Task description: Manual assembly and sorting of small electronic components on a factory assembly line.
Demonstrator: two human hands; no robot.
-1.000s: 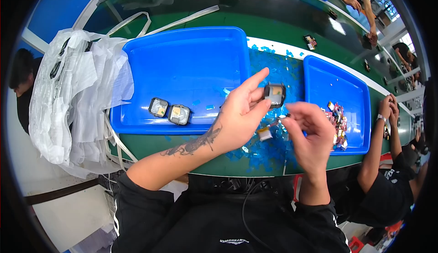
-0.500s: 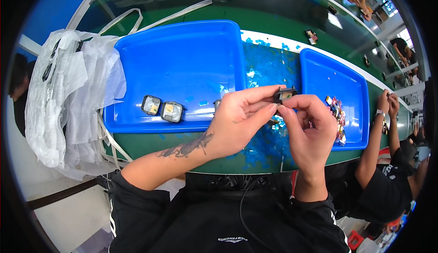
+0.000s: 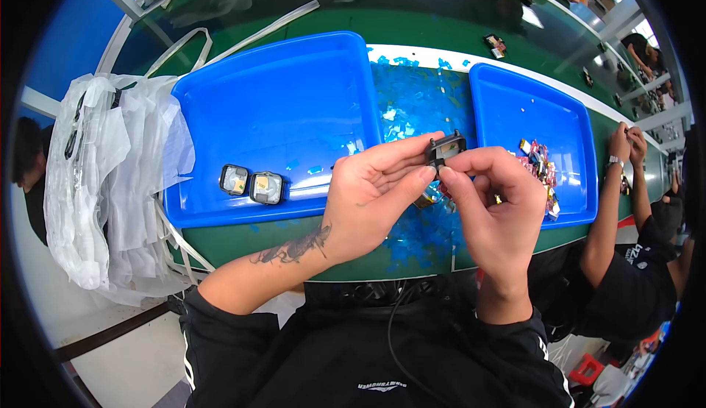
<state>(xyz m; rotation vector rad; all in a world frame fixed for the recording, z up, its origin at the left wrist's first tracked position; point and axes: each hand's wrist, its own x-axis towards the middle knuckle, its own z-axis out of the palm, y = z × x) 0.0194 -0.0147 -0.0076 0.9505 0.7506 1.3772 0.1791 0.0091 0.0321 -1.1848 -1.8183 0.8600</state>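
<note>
Between the trays, my left hand [image 3: 364, 198] and my right hand [image 3: 500, 206] both hold a small black square housing [image 3: 448, 143] at their fingertips. It is tilted, with its open frame partly showing. My left thumb and fingers pinch its left side, while my right thumb and forefinger press its lower right corner. My fingers hide part of it. Behind the left hand, two similar square housings [image 3: 266, 187] with pale insides lie in the large blue tray [image 3: 279, 91]. A heap of small colourful parts [image 3: 540, 165] fills one side of the other blue tray [image 3: 507, 99].
Scraps of blue film [image 3: 419, 99] litter the green table between the trays. Crumpled white plastic sheets [image 3: 121, 187] hang at the left. Across a white rail [image 3: 419, 56], small parts [image 3: 495, 45] sit on a dark green surface. At the right, a co-worker's hands [image 3: 626, 143] are raised.
The black housing has turned so that more of its frame shows. Both hands keep their grip. The whole view has shifted slightly, moving the trays a little to the left.
</note>
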